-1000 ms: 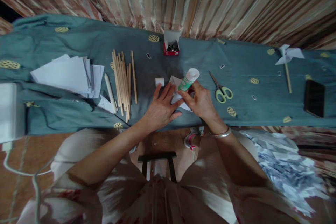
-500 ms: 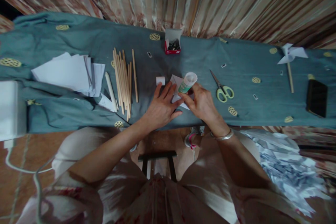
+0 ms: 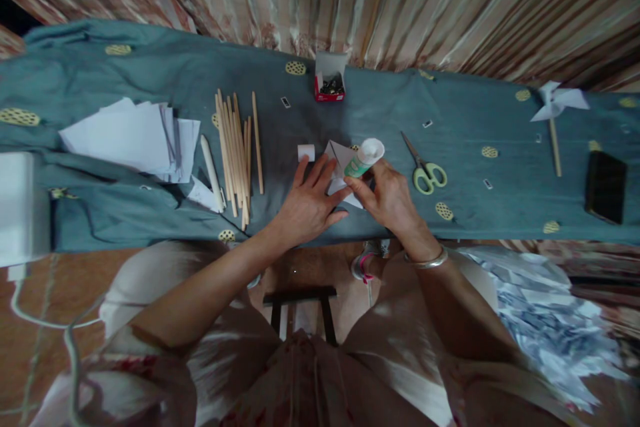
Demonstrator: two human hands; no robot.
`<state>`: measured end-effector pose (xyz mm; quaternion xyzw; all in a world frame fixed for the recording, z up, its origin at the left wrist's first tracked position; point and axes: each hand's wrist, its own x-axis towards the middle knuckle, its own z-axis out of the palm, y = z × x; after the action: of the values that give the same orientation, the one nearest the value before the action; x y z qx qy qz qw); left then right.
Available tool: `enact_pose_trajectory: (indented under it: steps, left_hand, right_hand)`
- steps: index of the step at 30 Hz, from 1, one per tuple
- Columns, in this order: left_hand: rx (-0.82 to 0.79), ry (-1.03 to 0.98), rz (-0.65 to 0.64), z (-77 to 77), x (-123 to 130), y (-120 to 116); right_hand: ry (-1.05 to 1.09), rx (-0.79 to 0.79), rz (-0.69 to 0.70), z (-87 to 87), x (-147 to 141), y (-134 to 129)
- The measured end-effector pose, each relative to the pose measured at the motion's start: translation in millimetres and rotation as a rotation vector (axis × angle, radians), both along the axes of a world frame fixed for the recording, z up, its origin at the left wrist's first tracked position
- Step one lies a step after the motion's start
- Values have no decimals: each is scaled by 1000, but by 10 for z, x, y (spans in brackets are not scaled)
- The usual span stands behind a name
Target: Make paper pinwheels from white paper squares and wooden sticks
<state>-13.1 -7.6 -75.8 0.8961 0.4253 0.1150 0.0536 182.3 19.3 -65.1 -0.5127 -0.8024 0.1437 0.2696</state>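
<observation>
My right hand (image 3: pixel 393 195) is closed around a green-and-white glue stick (image 3: pixel 365 156), which leans to the right over a piece of white paper (image 3: pixel 339 150). The glue stick's lower end is hidden by my fingers. Fingers spread, my left hand (image 3: pixel 311 203) lies flat on the left part of the paper, which is cut or creased toward its middle. Just beyond my left fingertips is a small white cap (image 3: pixel 306 152) lying on the cloth. The scissors (image 3: pixel 426 170) with pale green handles rest to the right of my right hand.
Wooden sticks (image 3: pixel 235 153), a white pen-like tool (image 3: pixel 212 173) and a paper stack (image 3: pixel 125 140) lie left. A red box of small metal pieces (image 3: pixel 330 85) stands at the back. Rightward are a paper pinwheel (image 3: pixel 554 107) and a phone (image 3: pixel 606 187). Paper scraps (image 3: pixel 555 320) sit below the table's right side.
My right hand has shifted slightly to the right with the glue stick, which now tilts more. My left hand stays on the paper.
</observation>
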Motion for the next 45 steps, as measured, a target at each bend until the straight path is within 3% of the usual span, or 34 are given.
enact_pose_trajectory:
  steps: [15,45]
  left_hand:
    - [-20,-2,0,10,2,-1]
    - [-35,-13,9,12,13,-1]
  right_hand:
    - [3,34,-65,-75,40,-31]
    - [82,-41,-106,23,-25,73]
